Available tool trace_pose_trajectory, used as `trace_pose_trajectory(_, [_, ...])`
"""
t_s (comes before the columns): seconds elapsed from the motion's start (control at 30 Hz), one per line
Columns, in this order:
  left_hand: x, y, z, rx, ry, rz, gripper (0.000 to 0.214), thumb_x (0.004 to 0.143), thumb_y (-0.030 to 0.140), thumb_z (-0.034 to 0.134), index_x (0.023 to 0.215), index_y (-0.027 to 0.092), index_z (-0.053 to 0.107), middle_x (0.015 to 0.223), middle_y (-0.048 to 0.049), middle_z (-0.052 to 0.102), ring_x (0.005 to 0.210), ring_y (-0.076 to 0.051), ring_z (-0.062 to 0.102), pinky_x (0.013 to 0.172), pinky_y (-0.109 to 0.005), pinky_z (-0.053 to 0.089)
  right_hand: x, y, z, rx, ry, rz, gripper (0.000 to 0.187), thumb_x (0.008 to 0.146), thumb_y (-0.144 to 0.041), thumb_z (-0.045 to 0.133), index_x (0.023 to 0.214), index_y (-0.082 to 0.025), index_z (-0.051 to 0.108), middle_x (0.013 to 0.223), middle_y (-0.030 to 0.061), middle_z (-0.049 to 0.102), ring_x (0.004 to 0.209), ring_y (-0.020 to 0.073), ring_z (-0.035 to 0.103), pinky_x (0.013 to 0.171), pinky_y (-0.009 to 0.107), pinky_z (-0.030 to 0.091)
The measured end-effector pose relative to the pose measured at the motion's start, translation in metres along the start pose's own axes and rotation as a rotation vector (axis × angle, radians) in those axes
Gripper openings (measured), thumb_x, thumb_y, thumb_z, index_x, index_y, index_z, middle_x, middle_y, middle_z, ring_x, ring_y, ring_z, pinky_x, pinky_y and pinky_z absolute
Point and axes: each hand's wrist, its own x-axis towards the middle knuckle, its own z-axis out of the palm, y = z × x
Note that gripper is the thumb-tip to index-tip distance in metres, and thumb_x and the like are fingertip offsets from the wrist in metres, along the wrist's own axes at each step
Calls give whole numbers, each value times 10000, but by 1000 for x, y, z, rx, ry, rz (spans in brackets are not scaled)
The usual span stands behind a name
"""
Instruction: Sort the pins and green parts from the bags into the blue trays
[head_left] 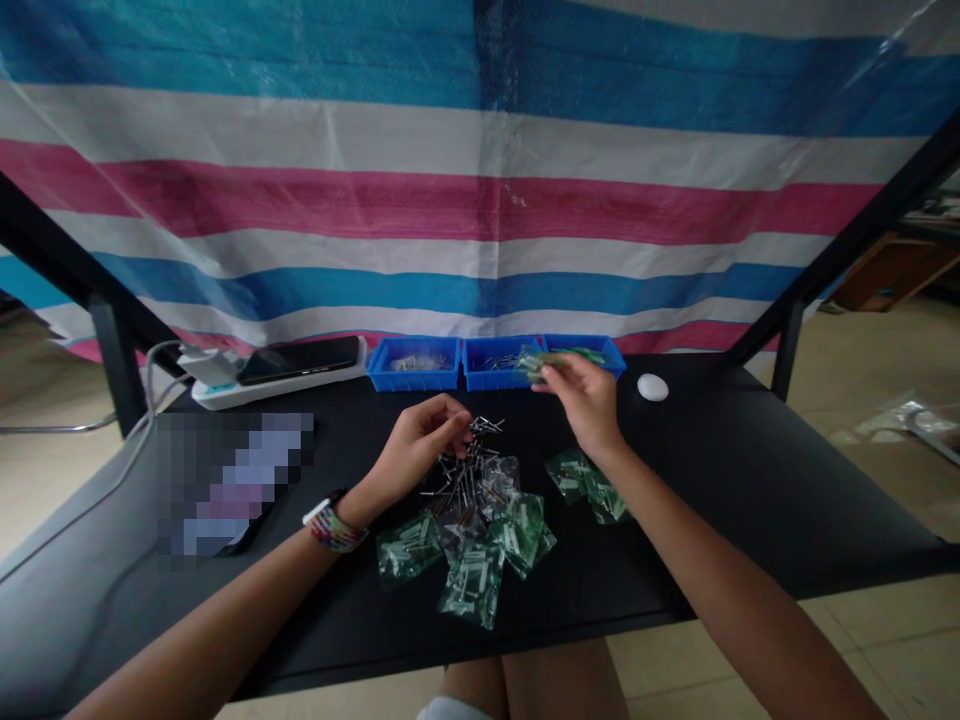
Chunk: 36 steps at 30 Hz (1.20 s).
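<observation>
My right hand (589,400) pinches a small green plastic packet (530,364) in front of the blue bins, over the middle one's right side. My left hand (427,440) is curled with its fingertips together at a loose pile of thin metal pins or screws (463,482); what it holds, if anything, is hidden. Below the pile lie green packets (472,582) with pale pieces inside, and clear packets (498,484) with what look like brass-coloured pieces. More green packets (574,474) rest under my right forearm.
Along the back stand a left blue bin (414,382) with clear packets, a middle bin (486,382) with metal pins and a right bin (616,356) with green packets. A power strip (217,396) bears a phone (304,358). A white round object (652,387) sits right; a blurred-out device (238,485) lies left.
</observation>
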Motion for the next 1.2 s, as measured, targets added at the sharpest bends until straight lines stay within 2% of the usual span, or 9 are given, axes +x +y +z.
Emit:
trace_pose_trajectory(0.13, [0,1,-1,12,-20,11,329,968,476,683,875,164,645,751,-21,717,601,-154,701,582,-259,535,37,3,-54,-519,297,-391,348,1033,-424,586,1224,-212,785,1274,157,768,1184,331,733,1081,546,590])
trace_pose_trajectory(0.2, [-1,2,-1,23,-32,7,324,974,471,673,881,162,646,763,-24,721,610,-162,718,589,-264,535,49,13,-75,-733,347,-452,435,1068,-349,450,1327,-170,750,1357,200,733,1291,340,685,1141,558,534])
trace_pose_trajectory(0.3, [-1,2,-1,33,-33,5,322,978,469,667,886,161,646,765,-23,723,613,-164,727,591,-259,525,52,33,-87,-1001,35,-378,425,1035,-287,466,1319,-185,765,1324,170,766,1286,334,678,1198,588,454])
trace_pose_trajectory(0.4, [2,0,-2,30,-23,14,308,961,460,674,887,162,642,752,-20,721,595,-162,723,574,-253,513,46,46,-84,-1143,-109,-316,390,1034,-301,499,1285,-208,782,1346,130,769,1324,348,638,1248,633,338])
trace_pose_trajectory(0.53, [3,-4,-3,33,-23,20,290,954,443,666,884,163,638,746,-19,713,587,-156,712,571,-254,518,43,45,-79,-1162,-112,-313,403,1038,-329,510,1312,-171,760,1391,156,739,1380,374,580,1249,617,315])
trace_pose_trajectory(0.73, [2,-10,-5,91,-70,55,222,947,379,667,889,166,647,753,-9,698,621,-146,692,599,-248,538,34,18,-74,-938,8,-354,369,946,-222,579,1266,-134,741,1303,197,727,1254,336,657,1120,494,496])
trace_pose_trajectory(0.87, [2,-12,-6,125,-109,90,195,946,351,659,890,165,649,760,-15,707,635,-150,684,610,-251,548,-4,-4,-76,-800,-259,-153,199,903,-301,717,1062,-203,786,1017,86,739,923,251,714,864,402,580])
trace_pose_trajectory(1.0, [2,-11,-7,165,-112,130,159,961,314,632,921,162,656,783,-21,712,667,-152,695,633,-246,553,-47,-13,-83,-913,-560,-60,384,823,-283,847,1205,-282,805,1046,65,666,1023,262,673,947,427,549])
trace_pose_trajectory(1.2, [0,-15,-6,222,-108,157,111,946,267,612,911,167,645,755,-3,696,649,-151,697,613,-241,537,-49,-3,-75,-906,-566,-7,119,893,-218,775,1010,-236,782,981,50,594,955,228,642,887,368,530])
